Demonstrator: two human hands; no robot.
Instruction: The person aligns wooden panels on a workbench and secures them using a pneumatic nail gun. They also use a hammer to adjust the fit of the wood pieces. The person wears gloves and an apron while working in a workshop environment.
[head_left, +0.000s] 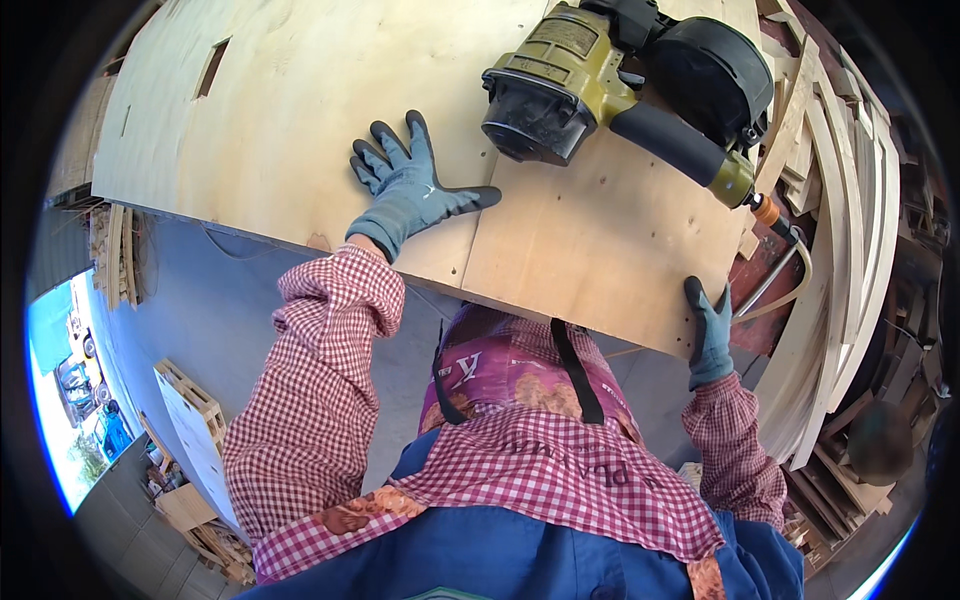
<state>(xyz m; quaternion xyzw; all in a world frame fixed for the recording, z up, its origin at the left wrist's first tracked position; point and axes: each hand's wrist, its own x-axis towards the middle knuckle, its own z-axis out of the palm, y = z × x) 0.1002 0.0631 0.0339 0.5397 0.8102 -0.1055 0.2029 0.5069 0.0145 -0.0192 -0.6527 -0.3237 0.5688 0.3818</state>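
Note:
A large pale plywood sheet [290, 130] lies in front of me, with a narrower plywood piece [600, 235] along its right side; a seam runs between them. My left hand [410, 187], in a grey-blue glove with dark fingertips, rests spread near that seam. At the right front corner of the narrower piece, my gloved right hand [711, 330] touches the edge with thumb and fingers apart. An olive and black coil nail gun [590, 80] lies on the boards beyond my hands. Its black handle points right to an orange hose fitting [768, 212].
Long wooden strips [850, 240] are stacked at the right, beside a reddish surface [755, 290]. A tan air hose [800, 285] loops off the right edge. Wood scraps [200, 520] and a pale panel [195, 430] stand at the lower left. The sheet has a rectangular slot [212, 68].

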